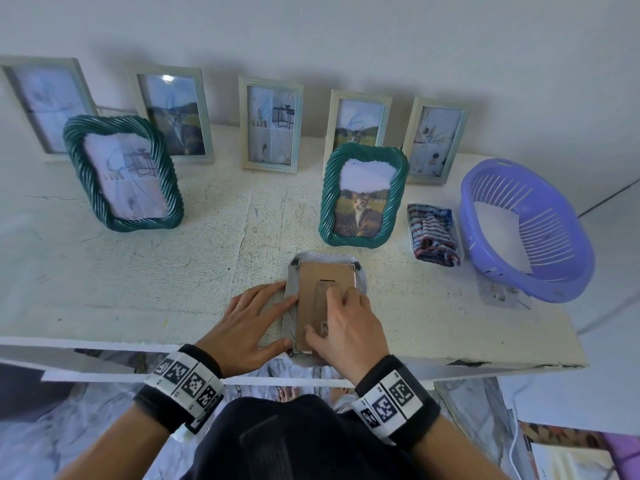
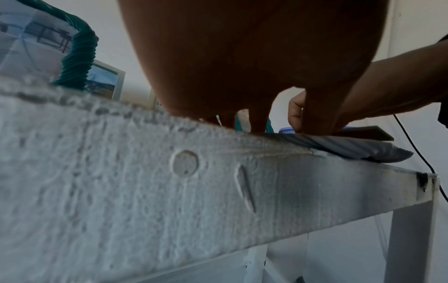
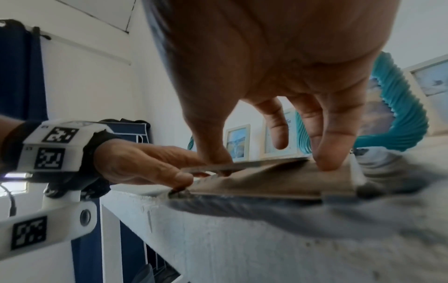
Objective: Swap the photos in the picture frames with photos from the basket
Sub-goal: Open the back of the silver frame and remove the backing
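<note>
The left hand (image 1: 250, 322) lies flat, fingers straight, steadying the face-down frame (image 1: 325, 306) at the table's (image 1: 138, 271) near edge. The right hand (image 1: 348, 329) presses fingertips on the cardboard backing (image 1: 313, 292), thumb under its stand. Likely step: opening or closing the back; its clips need turning next. The basket (image 1: 526, 230) sits well off beyond the right hand.

Looks like a room in a home: white painted wooden table (image 1: 138, 271) against a plain white wall (image 1: 346, 36), dark blue fabric wardrobe (image 3: 21, 67) at 9 o'clock.

Plain white wall (image 1: 346, 36), rough white-painted table (image 1: 138, 271); marbled floor (image 1: 41, 445)
</note>
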Demonstrator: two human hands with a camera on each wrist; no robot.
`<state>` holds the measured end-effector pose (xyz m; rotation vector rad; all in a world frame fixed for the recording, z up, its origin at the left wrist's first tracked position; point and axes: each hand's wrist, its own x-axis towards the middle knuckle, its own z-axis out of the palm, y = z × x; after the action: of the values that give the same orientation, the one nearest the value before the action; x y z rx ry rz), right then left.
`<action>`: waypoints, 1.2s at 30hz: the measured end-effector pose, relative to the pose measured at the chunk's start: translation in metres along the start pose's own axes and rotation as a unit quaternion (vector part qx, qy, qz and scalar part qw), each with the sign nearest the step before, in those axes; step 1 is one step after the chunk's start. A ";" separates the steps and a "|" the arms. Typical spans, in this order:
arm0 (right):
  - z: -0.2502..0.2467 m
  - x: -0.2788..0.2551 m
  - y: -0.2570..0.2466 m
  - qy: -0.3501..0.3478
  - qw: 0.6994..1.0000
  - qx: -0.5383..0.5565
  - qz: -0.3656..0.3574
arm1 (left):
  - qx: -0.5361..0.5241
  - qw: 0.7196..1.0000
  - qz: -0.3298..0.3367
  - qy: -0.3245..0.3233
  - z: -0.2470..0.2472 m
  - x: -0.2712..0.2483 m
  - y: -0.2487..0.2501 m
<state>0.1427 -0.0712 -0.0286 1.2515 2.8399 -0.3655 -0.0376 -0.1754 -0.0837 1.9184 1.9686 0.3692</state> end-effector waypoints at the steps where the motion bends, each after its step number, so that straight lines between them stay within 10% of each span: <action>1: -0.001 0.001 0.000 0.002 1.000 0.004 0.003 | 0.002 1.000 0.000 0.000 0.000 0.000 0.000; 23: -0.014 0.001 0.016 0.024 0.992 0.124 -0.015 | 0.030 0.999 -0.001 -0.020 -0.004 -0.001 0.002; 36: -0.027 -0.010 0.052 0.008 0.928 0.370 0.048 | 0.034 0.999 -0.005 -0.022 -0.007 0.000 0.004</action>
<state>0.1898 -0.0390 -0.0121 1.4518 2.7030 -1.5284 -0.0372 -0.1751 -0.0759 1.9399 1.9841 0.2583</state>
